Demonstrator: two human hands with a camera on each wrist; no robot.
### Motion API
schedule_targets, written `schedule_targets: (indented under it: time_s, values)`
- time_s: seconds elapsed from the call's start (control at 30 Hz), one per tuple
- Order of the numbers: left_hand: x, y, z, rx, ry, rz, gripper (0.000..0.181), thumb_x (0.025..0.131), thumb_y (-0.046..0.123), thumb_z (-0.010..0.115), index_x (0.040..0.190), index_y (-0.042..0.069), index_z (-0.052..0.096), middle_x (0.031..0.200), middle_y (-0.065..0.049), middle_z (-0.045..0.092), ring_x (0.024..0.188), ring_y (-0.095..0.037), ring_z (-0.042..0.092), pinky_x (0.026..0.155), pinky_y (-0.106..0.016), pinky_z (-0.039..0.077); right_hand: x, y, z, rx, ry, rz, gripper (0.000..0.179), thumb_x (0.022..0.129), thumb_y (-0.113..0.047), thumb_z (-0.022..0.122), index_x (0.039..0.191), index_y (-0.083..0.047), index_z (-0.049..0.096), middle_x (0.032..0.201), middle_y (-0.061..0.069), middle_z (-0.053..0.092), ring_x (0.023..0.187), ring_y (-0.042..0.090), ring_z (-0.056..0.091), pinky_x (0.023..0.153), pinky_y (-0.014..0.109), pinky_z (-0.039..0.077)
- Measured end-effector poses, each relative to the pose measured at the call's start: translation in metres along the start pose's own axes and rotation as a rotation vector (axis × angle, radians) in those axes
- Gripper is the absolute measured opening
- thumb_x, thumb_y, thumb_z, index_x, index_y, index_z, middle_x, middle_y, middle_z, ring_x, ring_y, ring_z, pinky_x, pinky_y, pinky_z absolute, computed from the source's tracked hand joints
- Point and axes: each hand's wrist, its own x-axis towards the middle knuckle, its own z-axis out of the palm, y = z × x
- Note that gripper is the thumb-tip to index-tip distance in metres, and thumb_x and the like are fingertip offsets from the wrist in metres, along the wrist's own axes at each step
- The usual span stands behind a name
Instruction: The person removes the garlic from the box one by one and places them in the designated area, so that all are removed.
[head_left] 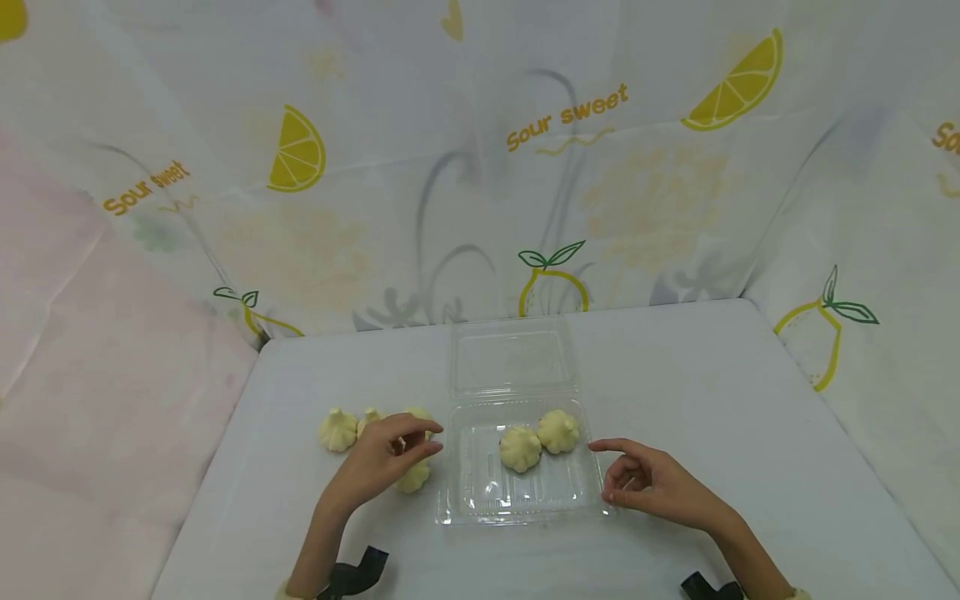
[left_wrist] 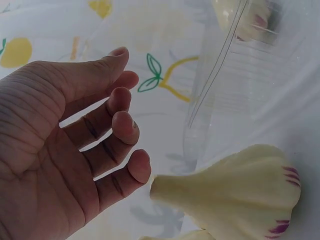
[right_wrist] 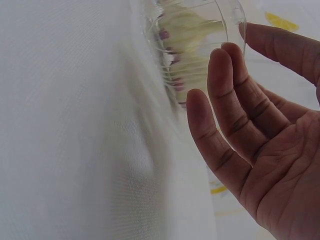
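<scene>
A clear plastic clamshell box (head_left: 480, 492) lies with its lid (head_left: 513, 358) folded back. Two pale garlic bulbs (head_left: 520, 449) sit in its base, touching each other. Loosely bent and empty, my left hand (head_left: 378, 457) hovers over the loose garlic left of the box; the left wrist view shows one garlic bulb (left_wrist: 240, 190), purple-streaked, just beyond the fingertips. At the box's right side is my right hand (head_left: 660, 483), thumb and forefinger apart at the rim. In the right wrist view those fingertips (right_wrist: 220, 65) are at or near the clear wall; firm contact cannot be told.
Several more garlic bulbs, among them one garlic bulb (head_left: 338, 430) at the far left, lie on the white table (head_left: 675, 367), partly behind the left hand. A lemon-printed cloth (head_left: 420, 233) hangs behind the table. Black wrist mounts (head_left: 360, 573) show at the forearms.
</scene>
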Motion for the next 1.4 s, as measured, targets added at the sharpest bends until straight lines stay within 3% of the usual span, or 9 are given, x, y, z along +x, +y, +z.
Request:
schedule_targets:
  time_s: [0.23,0.97,1.4]
  values:
    - [0.004,0.004,0.004,0.009,-0.003,0.029,0.019,0.087,0.018,0.077,0.105,0.02,0.073,0.076,0.012,0.054,0.067,-0.007,0.051,0.056,-0.024,0.048,-0.001,0.001,0.0,-0.014,-0.001,-0.015,0.057,0.092,-0.004,0.069,0.141,0.006,0.041,0.09,0.016,0.068,0.081,0.026,0.068,0.068,0.034,0.057]
    - [0.026,0.015,0.027,0.026,-0.094,0.088,0.017,0.09,0.021,0.075,0.106,0.018,0.073,0.075,0.013,0.053,0.068,-0.006,0.049,0.057,-0.023,0.047,-0.002,0.002,0.0,-0.001,0.005,0.017,0.059,0.092,-0.005,0.069,0.142,0.005,0.041,0.091,0.016,0.068,0.081,0.026,0.068,0.069,0.034,0.057]
    - [0.035,0.017,0.043,0.038,-0.063,0.135,0.017,0.09,0.022,0.075,0.105,0.015,0.074,0.074,0.012,0.054,0.067,-0.004,0.051,0.06,-0.022,0.047,-0.002,0.001,0.001,0.016,0.008,0.023,0.058,0.091,-0.001,0.069,0.142,0.006,0.041,0.09,0.018,0.067,0.081,0.03,0.068,0.069,0.034,0.057]
